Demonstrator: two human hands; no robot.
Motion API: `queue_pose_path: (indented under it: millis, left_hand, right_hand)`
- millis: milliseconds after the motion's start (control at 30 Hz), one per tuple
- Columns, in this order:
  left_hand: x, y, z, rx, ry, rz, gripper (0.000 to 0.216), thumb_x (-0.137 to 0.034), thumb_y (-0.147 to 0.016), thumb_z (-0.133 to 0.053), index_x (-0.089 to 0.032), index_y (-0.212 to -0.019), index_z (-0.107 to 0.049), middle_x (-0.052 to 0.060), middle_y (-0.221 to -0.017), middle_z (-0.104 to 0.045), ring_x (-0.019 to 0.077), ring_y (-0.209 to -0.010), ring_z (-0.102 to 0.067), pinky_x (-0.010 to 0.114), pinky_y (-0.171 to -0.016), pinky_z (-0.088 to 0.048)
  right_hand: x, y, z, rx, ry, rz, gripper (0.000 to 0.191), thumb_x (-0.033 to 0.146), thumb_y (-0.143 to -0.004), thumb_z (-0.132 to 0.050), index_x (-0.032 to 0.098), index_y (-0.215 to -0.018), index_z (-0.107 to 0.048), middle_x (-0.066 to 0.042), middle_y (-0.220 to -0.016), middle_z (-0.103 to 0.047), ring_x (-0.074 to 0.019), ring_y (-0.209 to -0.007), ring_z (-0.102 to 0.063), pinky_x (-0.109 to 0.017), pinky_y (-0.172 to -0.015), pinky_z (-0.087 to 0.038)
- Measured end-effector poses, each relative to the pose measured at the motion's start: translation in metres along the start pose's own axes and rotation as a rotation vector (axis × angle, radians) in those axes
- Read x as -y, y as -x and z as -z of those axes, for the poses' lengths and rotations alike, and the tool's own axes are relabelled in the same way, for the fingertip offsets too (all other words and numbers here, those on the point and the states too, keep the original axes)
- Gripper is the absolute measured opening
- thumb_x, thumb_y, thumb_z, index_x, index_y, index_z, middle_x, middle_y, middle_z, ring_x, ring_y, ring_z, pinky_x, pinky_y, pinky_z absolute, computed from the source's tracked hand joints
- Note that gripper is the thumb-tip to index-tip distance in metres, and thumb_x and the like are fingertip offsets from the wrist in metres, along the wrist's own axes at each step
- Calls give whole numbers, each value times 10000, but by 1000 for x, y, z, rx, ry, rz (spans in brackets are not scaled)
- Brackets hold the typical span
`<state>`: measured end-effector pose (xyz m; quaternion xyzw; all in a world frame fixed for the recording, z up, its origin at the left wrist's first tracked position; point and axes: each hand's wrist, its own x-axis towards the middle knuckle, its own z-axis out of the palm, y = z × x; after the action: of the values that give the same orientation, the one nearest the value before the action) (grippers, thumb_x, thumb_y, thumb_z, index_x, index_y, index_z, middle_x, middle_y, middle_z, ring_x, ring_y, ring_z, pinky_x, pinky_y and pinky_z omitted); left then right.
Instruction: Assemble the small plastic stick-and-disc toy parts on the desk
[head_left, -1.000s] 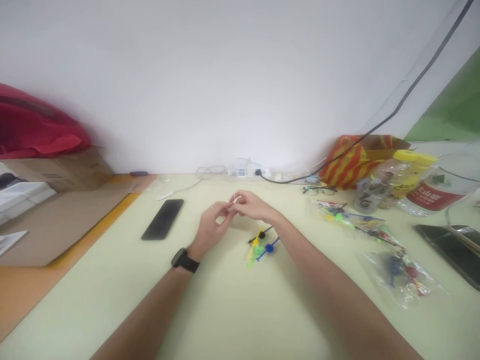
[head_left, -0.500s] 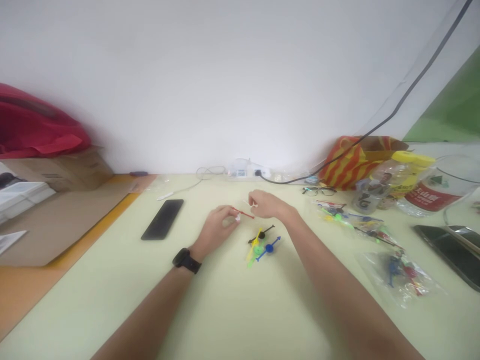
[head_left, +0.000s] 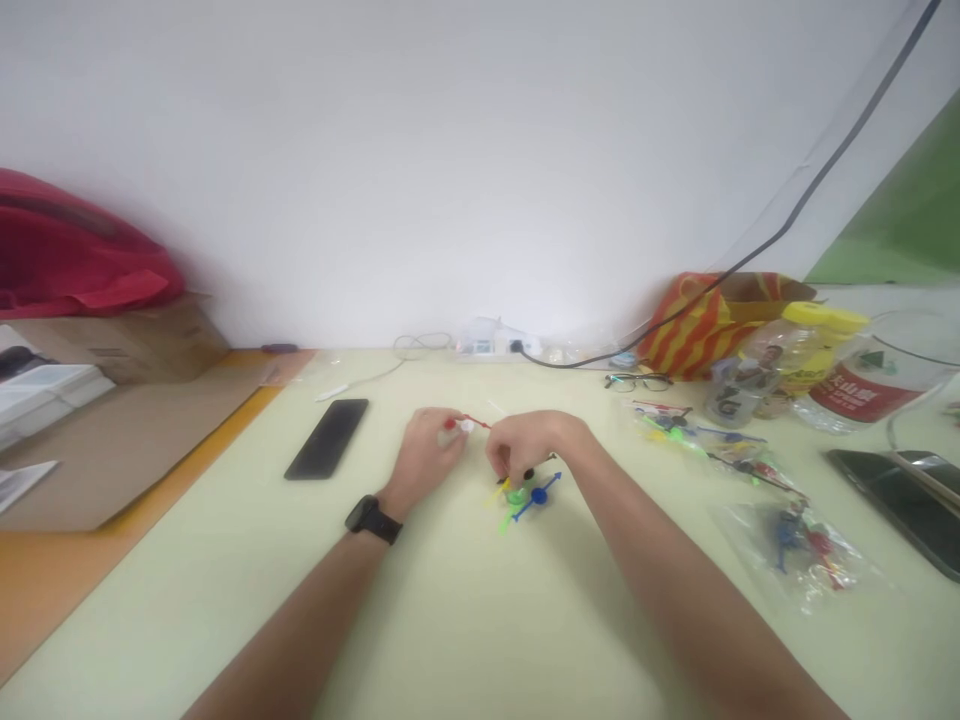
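Note:
My left hand (head_left: 433,445), with a black watch on its wrist, pinches a red plastic arrow spinner (head_left: 478,422) and a small white piece (head_left: 467,426) between thumb and fingers. To its right, my right hand (head_left: 525,443) bends down over a small pile, its fingertips closed on a yellow arrow spinner (head_left: 501,488), mostly hidden by the fingers. Beside those fingertips lie a green arrow spinner (head_left: 516,497), a blue one (head_left: 539,495) and a partly covered black one (head_left: 529,474). A thin white stick (head_left: 495,407) is just beyond my right hand.
A black phone (head_left: 327,439) lies to the left. On the right are plastic bags of coloured spinners (head_left: 806,540), eyeglasses (head_left: 639,382), bottles (head_left: 750,375), a striped paper bag (head_left: 686,325) and a dark tablet-like device (head_left: 892,500). A power strip (head_left: 495,345) sits against the wall.
My right hand has come down and nearer, from beyond the red spinner to the pile, and its fingers have closed over the yellow spinner. The left hand shifted slightly left, still holding the red one.

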<state>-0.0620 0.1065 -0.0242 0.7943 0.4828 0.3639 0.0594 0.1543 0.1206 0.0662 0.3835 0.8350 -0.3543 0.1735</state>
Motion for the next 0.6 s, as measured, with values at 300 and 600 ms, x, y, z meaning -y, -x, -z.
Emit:
queue_pose_path:
  millis: [300,600]
  left_hand:
    - [1,-1,0,-34,-15,12,156,-225,-950,-620,-234,-1095,-677,61,-1115,-725,280,-1073,-634,461,-979,-484]
    - [-24,1,15,-232,298,34,158,-318,-1049,-521,-211,-1069,-636,55,-1003,-724,205,-887,-686,375,-853,-529]
  right_hand:
    - [-2,4,2,-209,-14,53,71,169,-712,-730,178,-782,-718,-31,-879,-769,-170,-757,-675,-236,-598,-447]
    - [-11,1,4,-525,-552,217,54,202,-763,-648,170,-746,-609,-36,-715,-728,-156,-650,-699,-219,-572,-508]
